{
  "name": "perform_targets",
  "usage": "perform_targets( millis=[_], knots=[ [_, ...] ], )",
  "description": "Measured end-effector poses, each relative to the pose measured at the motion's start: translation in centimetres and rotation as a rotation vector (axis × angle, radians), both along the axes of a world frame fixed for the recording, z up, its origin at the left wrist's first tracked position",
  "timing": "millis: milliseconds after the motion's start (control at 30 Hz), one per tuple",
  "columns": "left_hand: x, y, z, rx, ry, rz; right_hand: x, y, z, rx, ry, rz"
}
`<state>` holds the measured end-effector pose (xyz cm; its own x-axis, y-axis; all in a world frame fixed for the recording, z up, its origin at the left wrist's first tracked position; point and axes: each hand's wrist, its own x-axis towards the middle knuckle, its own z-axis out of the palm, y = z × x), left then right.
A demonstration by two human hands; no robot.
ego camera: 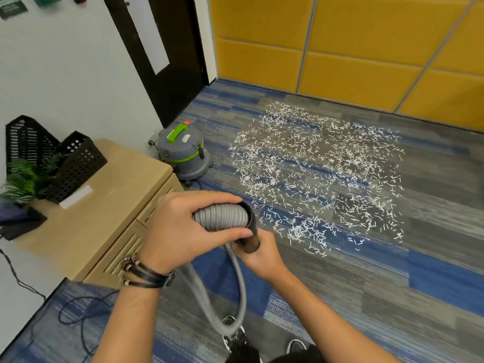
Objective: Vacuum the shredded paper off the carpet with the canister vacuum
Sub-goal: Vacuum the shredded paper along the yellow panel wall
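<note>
White shredded paper (317,174) lies scattered over a wide patch of the blue and grey carpet (392,284). A grey canister vacuum (184,153) with a green handle stands on the carpet by the dark door. My left hand (183,226) grips the ribbed grey hose (222,217) near its black end collar. Just below and to the right, my right hand (259,255) holds a dark tube end (250,246). The rest of the hose loops down toward my feet.
A low wooden drawer cabinet (104,218) stands at the left, carrying black mesh trays (76,166) and a plant (28,176). Black cables (78,313) trail on the floor beside it. Yellow wall panels (340,48) close off the far side.
</note>
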<state>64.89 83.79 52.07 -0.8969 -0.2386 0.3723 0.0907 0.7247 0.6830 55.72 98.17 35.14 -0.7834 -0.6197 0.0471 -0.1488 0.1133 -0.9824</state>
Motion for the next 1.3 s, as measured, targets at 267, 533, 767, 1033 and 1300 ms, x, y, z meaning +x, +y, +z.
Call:
perform_targets(
  millis=[267, 533, 767, 1033, 1300],
  knots=[
    [-0.5, 6.0, -0.3, 0.042, 0.006, -0.054, 0.0, 7.6, -0.9, 0.042, 0.015, 0.022],
    [0.3, 10.9, -0.9, -0.047, 0.011, 0.062, -1.6, 10.8, -1.5, 0.045, 0.078, 0.035],
    [0.5, 13.2, -2.7, 0.031, -0.159, 0.004, -1.5, 13.8, -2.5, 0.103, 0.089, 0.090],
    [0.3, 16.9, -1.5, -0.040, -0.062, 0.031, -1.7, 17.1, -2.4, 0.096, 0.067, 0.065],
    [0.2, 17.8, 0.4, 0.063, -0.038, 0.003, -1.1, 18.8, -0.4, 0.047, 0.091, 0.084]
  ],
)
